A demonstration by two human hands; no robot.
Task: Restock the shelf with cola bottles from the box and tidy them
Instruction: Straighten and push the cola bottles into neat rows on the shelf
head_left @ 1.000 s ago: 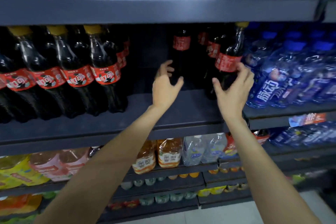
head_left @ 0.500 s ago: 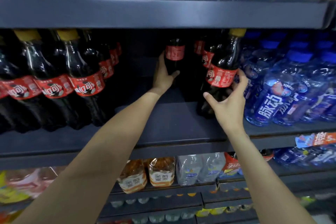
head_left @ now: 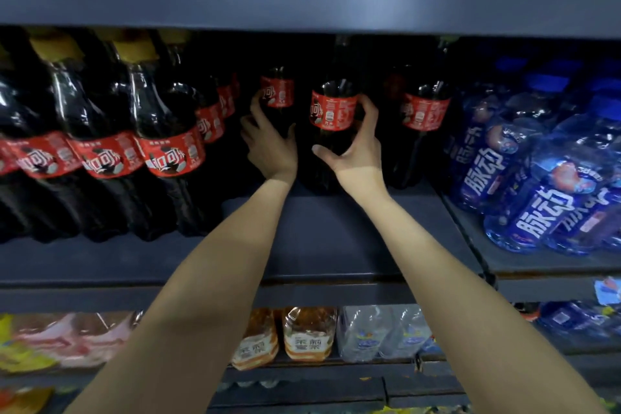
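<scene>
Hands [head_left: 272, 144] [head_left: 356, 148] around two cola bottles [head_left: 332, 111] on shelf [head_left: 322, 239]

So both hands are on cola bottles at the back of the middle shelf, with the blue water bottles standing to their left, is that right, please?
Not quite: the blue water bottles are to the right of the hands, not the left. The head view shows the left hand and right hand each on a cola bottle on the middle shelf, as you said.

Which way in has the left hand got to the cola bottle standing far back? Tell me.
Probably a free one: the left hand already touches that rear cola bottle, reaching through the bare gap on the shelf.
</scene>
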